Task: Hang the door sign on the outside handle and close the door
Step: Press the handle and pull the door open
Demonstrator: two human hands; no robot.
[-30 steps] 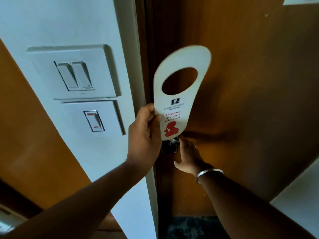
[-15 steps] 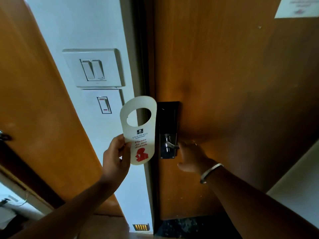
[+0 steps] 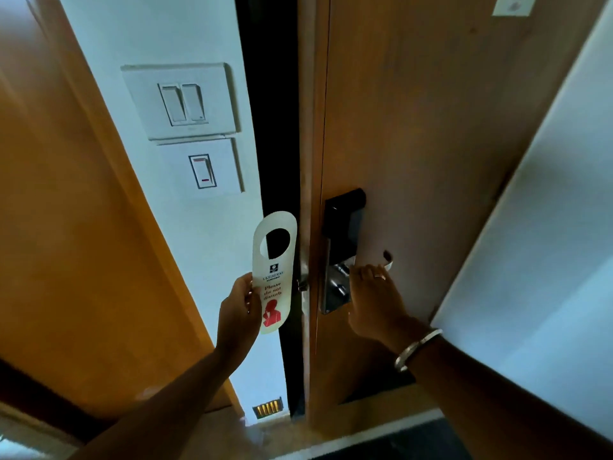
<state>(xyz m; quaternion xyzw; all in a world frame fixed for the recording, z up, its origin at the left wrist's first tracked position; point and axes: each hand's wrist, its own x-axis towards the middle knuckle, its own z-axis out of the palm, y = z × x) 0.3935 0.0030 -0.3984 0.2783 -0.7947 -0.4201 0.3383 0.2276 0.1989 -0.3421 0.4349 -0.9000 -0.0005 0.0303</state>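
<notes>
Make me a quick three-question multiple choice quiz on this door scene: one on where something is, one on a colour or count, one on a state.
1. Where is the door sign?
A. hung on a handle
B. in the left hand
C. on the floor

2. How many rocker switches are on the upper switch plate?
A. one
B. two
C. four

3. What state is the door in?
A. fully shut
B. off its hinges
C. ajar

Answers:
1 B, the left fingers pinch the sign's lower edge, beside the door's edge.
2 B, two rockers sit side by side.
3 C, a dark gap shows between the door's edge and the wall while the right hand holds the inside handle.
</notes>
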